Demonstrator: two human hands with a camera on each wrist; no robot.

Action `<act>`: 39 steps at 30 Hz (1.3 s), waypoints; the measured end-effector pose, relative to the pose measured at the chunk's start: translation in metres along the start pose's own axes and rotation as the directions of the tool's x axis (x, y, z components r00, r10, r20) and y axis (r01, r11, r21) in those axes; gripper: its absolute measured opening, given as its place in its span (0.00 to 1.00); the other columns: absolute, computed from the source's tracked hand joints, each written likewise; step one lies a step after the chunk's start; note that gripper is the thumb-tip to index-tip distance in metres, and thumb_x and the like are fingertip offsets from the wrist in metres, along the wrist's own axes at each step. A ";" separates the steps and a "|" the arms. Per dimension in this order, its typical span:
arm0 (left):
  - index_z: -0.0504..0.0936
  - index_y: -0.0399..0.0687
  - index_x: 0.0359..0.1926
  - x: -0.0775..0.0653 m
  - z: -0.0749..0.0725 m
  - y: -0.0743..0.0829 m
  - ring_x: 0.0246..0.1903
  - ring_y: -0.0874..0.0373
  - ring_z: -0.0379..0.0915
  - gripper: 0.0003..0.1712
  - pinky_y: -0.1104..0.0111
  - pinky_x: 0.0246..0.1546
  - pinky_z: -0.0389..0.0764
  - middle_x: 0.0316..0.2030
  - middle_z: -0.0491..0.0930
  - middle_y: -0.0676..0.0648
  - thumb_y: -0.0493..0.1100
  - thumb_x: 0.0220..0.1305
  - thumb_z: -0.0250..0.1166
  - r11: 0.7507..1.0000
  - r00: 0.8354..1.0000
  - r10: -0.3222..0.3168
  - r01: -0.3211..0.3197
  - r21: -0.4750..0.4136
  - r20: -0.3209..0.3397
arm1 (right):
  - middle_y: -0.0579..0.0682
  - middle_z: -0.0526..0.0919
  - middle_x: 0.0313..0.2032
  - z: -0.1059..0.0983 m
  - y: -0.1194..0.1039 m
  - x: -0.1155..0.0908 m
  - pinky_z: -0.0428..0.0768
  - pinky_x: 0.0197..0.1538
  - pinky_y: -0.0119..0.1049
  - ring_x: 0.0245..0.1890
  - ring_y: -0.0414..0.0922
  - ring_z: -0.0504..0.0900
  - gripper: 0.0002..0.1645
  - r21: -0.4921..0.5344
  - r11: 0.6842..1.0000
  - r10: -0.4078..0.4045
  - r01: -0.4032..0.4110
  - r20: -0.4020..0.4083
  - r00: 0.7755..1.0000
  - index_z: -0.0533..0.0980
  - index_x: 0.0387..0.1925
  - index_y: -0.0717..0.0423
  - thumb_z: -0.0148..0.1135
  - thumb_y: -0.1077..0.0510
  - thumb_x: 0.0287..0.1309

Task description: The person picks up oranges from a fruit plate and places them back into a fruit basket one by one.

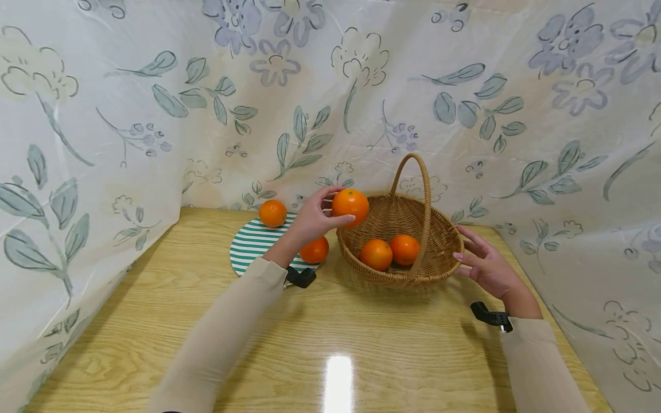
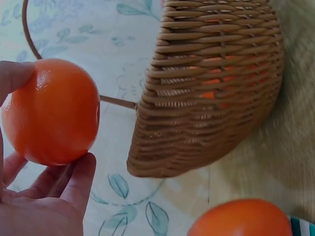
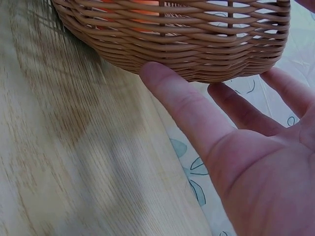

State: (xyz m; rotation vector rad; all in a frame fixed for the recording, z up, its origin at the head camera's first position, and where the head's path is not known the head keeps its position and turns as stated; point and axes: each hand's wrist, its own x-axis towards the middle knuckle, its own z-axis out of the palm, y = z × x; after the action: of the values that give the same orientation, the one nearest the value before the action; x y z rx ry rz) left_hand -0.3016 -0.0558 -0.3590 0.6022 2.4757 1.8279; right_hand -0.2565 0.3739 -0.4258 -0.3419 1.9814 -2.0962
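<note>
My left hand (image 1: 312, 217) holds an orange (image 1: 350, 207) between thumb and fingers, raised at the left rim of a wicker basket (image 1: 356, 269). In the left wrist view, the orange (image 2: 54, 113) sits between the thumb above and the fingertips below, apart from the basket's woven side (image 2: 211, 108). Two oranges, one (image 1: 376, 254) beside the other (image 1: 405, 249), lie inside the basket. At the basket's right end is my right hand (image 1: 488, 267), thumb and fingers spread along the outer wall. The right wrist view has its thumb (image 3: 182, 103) extended, tip against the weave (image 3: 197, 54).
Left of the basket, a round green-and-white striped mat (image 1: 250, 246) lies on the wooden table (image 1: 170, 298). One orange (image 1: 272, 213) rests at its back edge, another (image 1: 314, 250) at its right side. The basket's tall handle (image 1: 426, 195) arches upward. Floral cloth (image 1: 289, 126) hangs behind and beside the table.
</note>
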 end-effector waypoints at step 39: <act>0.71 0.55 0.70 0.083 0.083 0.019 0.57 0.52 0.75 0.41 0.62 0.54 0.80 0.61 0.78 0.46 0.54 0.59 0.77 0.997 0.994 -0.055 0.050 0.053 0.098 | 0.57 0.53 0.73 -0.001 -0.003 0.002 0.88 0.51 0.40 0.59 0.38 0.81 0.46 -0.014 1.000 0.005 -0.005 -0.004 1.000 0.45 0.83 0.49 0.54 0.69 0.73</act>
State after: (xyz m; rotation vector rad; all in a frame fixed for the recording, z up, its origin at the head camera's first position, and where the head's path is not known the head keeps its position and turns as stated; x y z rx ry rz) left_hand -0.3538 0.0507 -0.3504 0.6085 2.4558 1.6784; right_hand -0.2586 0.3744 -0.4234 -0.3358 1.9976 -2.0826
